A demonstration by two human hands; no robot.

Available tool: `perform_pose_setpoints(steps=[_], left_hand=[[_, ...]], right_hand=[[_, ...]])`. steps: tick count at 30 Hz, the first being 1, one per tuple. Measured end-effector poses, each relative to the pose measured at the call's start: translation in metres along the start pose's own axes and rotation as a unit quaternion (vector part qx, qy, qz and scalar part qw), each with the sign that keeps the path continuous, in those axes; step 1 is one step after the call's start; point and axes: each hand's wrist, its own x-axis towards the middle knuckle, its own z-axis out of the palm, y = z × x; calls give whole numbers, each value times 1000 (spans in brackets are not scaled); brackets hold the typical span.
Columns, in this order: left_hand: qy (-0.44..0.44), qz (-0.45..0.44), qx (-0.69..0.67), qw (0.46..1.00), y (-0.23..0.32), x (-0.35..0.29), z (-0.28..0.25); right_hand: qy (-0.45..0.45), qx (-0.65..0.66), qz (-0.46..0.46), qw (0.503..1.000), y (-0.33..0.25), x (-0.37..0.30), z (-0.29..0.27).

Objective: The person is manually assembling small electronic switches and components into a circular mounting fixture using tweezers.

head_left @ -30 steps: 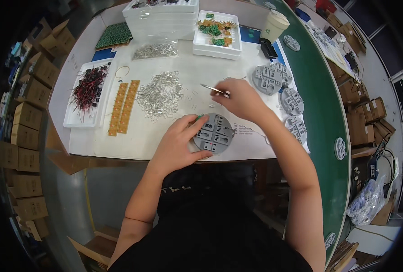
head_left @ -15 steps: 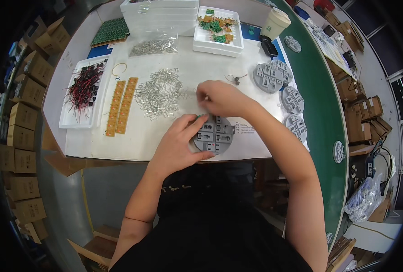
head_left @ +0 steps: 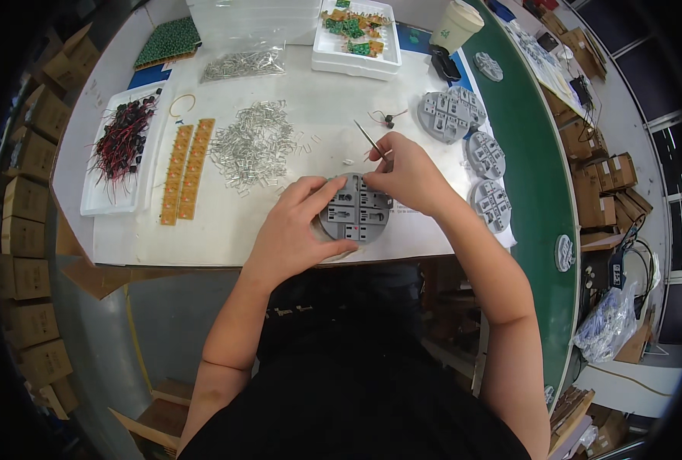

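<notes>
A round grey plastic fixture [head_left: 347, 217] with slots and compartments lies at the table's near edge. My left hand [head_left: 283, 222] grips its left side, fingers at the far rim and thumb at the near rim. Over its far right part is my right hand [head_left: 411, 178], fingers pinched around slim metal tweezers [head_left: 368, 139] that point away to the upper left. My right fingertips are close to the fixture; whether they also hold a small part cannot be made out. Left of the fixture's far side spreads a pile of small U-shaped metal clips [head_left: 253, 146].
Two orange-brown board strips [head_left: 176, 176] and a white tray [head_left: 92, 198] of wired black parts lie left. A bag of clips [head_left: 245, 65], a foam tray [head_left: 355, 67] of circuit boards and a cup [head_left: 457, 27] stand behind. More grey fixtures [head_left: 444, 115] sit right.
My right hand has come from beside the clip pile to the fixture's far right side, and the tweezers now show. My left hand keeps its hold. The whole view has shifted slightly.
</notes>
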Motion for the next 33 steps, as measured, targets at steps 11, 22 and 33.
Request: perform_pose_setpoints(steps=[11,22,33], left_hand=[[-12,-10,-13,1000,-3,-4,-3],[101,-3,-21,995,1,19,-9],[-86,20,90,992,25,71,-5]], right_hand=[[38,-149,-198,968,33,-26,12],[233,-238,-323,886,60,-60,46],[266,-199,-347,877,62,-61,51]])
